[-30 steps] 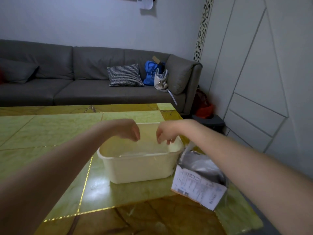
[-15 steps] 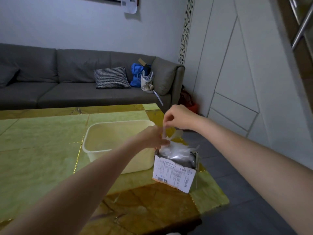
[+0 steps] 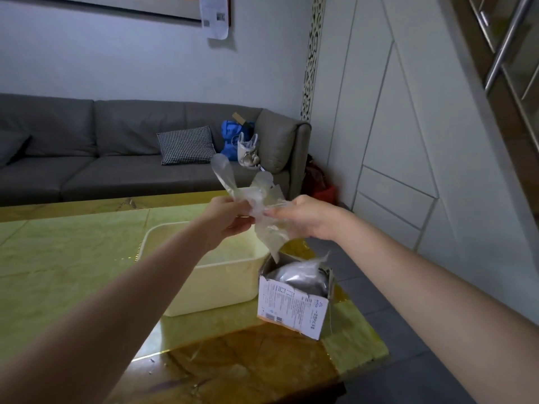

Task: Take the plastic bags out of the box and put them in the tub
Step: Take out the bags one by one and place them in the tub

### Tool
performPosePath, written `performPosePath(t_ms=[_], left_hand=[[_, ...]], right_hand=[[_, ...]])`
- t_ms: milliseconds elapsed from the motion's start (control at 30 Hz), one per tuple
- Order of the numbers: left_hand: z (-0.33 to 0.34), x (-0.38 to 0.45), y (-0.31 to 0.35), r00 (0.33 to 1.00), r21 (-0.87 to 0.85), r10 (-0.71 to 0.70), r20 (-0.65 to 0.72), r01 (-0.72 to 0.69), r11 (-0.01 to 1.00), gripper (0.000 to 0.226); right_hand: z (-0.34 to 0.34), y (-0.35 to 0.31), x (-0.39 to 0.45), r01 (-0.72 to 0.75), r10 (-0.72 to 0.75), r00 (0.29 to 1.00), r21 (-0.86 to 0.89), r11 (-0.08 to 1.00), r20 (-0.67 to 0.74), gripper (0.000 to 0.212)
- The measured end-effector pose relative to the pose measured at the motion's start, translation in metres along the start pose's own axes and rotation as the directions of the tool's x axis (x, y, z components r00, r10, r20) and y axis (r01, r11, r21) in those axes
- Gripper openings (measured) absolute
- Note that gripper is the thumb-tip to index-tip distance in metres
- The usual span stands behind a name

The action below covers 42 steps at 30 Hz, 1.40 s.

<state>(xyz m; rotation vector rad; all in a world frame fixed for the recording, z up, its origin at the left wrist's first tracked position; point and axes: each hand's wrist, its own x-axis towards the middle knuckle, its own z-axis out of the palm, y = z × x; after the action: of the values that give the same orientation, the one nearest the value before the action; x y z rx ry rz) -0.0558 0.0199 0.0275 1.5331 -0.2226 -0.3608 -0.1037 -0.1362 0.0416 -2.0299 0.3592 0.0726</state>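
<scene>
Both my hands hold a clear plastic bag (image 3: 262, 205) in the air above the far right corner of the cream tub (image 3: 210, 284). My left hand (image 3: 230, 218) grips its left part and my right hand (image 3: 303, 217) pinches its right part. The bag's lower tip hangs down to the open top of the white printed box (image 3: 291, 307), which stands right of the tub near the table's right edge. More clear plastic bags (image 3: 300, 272) bulge out of the box. The tub's inside looks bare where it shows.
The green and gold table (image 3: 73, 263) ends just right of the box, with dark floor (image 3: 393, 339) beyond. A grey sofa (image 3: 87, 158) with a checked cushion and bags stands behind the table. White wall panels rise at the right.
My hands went from above the tub to the box, took hold of a bag and lifted it up. The camera view swung to the right.
</scene>
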Motion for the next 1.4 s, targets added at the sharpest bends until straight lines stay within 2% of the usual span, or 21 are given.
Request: performPosePath(t_ms=[33, 100, 167, 267, 333, 400, 467, 500, 567, 633, 733, 767, 833, 900, 1000, 1067, 1133, 1200, 1267, 1333, 1400], left_hand=[[-0.002, 0.001, 0.001, 1.0, -0.046, -0.009, -0.026, 0.008, 0.999, 0.008], [-0.007, 0.003, 0.001, 0.994, -0.119, -0.031, -0.103, 0.019, 0.993, 0.007], [-0.015, 0.003, 0.001, 0.984, -0.16, -0.057, -0.167, 0.03, 0.987, 0.002], [-0.03, 0.003, -0.002, 0.973, -0.132, -0.079, -0.216, 0.052, 0.99, 0.007], [-0.038, 0.001, -0.004, 0.966, -0.081, -0.125, -0.227, 0.109, 0.991, 0.005], [-0.043, 0.001, -0.004, 0.948, -0.016, -0.138, -0.287, 0.139, 0.99, 0.017], [-0.049, 0.004, -0.002, 0.923, 0.155, 0.0, -0.384, 0.064, 0.986, 0.038], [-0.049, 0.003, 0.002, 0.927, 0.227, 0.092, -0.363, -0.008, 0.974, 0.047], [-0.039, -0.001, 0.014, 0.969, 0.25, 0.164, -0.183, -0.115, 0.961, 0.062], [-0.025, -0.006, 0.023, 0.994, 0.204, 0.111, 0.019, -0.113, 0.972, 0.071], [-0.012, -0.006, 0.024, 0.976, 0.055, 0.033, 0.215, -0.046, 0.997, 0.065], [-0.011, -0.004, 0.022, 0.972, -0.024, 0.043, 0.229, -0.039, 0.999, 0.055], [-0.013, -0.002, 0.02, 0.984, -0.149, 0.082, 0.156, -0.058, 0.987, 0.028], [-0.018, -0.002, 0.021, 0.988, -0.044, 0.135, 0.071, -0.132, 0.99, 0.012], [-0.021, -0.005, 0.026, 0.975, 0.304, 0.167, 0.145, -0.205, 0.93, 0.006], [-0.02, -0.007, 0.032, 0.966, 0.377, 0.165, 0.201, -0.232, 0.897, 0.003], [-0.018, -0.007, 0.037, 0.96, 0.391, 0.181, 0.213, -0.254, 0.885, 0.006], [-0.018, -0.006, 0.039, 0.967, 0.345, 0.187, 0.17, -0.237, 0.908, 0.009], [-0.02, -0.007, 0.034, 0.976, 0.306, 0.15, 0.16, -0.193, 0.932, 0.01], [-0.027, -0.009, 0.026, 0.976, 0.326, 0.094, 0.196, -0.155, 0.932, 0.012], [-0.043, -0.007, 0.015, 0.982, 0.369, 0.052, 0.18, -0.116, 0.922, 0.017]], right_hand=[[0.001, 0.002, 0.002, -0.035, 0.034, 0.999, 0.119, 0.992, 0.019, 0.075], [0.003, 0.002, 0.002, -0.045, 0.044, 0.999, 0.293, 0.955, 0.011, 0.036], [0.003, -0.001, 0.003, 0.0, 0.035, 0.995, 0.358, 0.934, -0.091, 0.008], [-0.005, -0.004, 0.008, 0.141, 0.022, 0.958, 0.538, 0.831, -0.285, 0.015], [-0.011, -0.008, 0.008, 0.225, 0.01, 0.922, 0.556, 0.8, -0.387, 0.017], [-0.013, -0.012, 0.008, 0.308, -0.041, 0.857, 0.447, 0.84, -0.514, 0.017], [-0.014, -0.018, 0.009, 0.364, -0.162, 0.772, 0.219, 0.905, -0.614, 0.011], [-0.013, -0.021, 0.008, 0.392, -0.245, 0.751, 0.115, 0.913, -0.613, 0.01], [-0.01, -0.029, 0.007, 0.46, -0.384, 0.775, 0.032, 0.887, -0.501, 0.014], [-0.005, -0.038, 0.002, 0.527, -0.49, 0.802, 0.021, 0.849, -0.341, 0.015], [-0.001, -0.048, -0.005, 0.59, -0.574, 0.787, 0.008, 0.807, -0.226, 0.013], [-0.002, -0.05, -0.006, 0.596, -0.579, 0.787, 0.018, 0.803, -0.214, 0.014], [-0.008, -0.049, -0.007, 0.571, -0.56, 0.813, 0.029, 0.82, -0.159, 0.014], [-0.015, -0.048, -0.007, 0.512, -0.51, 0.857, 0.004, 0.859, -0.069, 0.016], [-0.019, -0.054, -0.008, 0.428, -0.431, 0.901, -0.064, 0.902, -0.056, 0.036], [-0.016, -0.061, -0.007, 0.403, -0.43, 0.902, -0.285, 0.87, -0.04, 0.04], [-0.009, -0.065, -0.003, 0.384, -0.438, 0.899, -0.467, 0.797, -0.008, 0.029], [-0.003, -0.067, 0.0, 0.389, -0.485, 0.872, -0.502, 0.773, -0.071, 0.02], [0.001, -0.067, 0.003, 0.443, -0.596, 0.788, -0.53, 0.723, -0.154, 0.018], [0.001, -0.066, 0.003, 0.479, -0.682, 0.707, -0.581, 0.658, -0.19, 0.017], [-0.004, -0.06, 0.01, 0.463, -0.7, 0.67, -0.598, 0.654, -0.247, 0.016]])
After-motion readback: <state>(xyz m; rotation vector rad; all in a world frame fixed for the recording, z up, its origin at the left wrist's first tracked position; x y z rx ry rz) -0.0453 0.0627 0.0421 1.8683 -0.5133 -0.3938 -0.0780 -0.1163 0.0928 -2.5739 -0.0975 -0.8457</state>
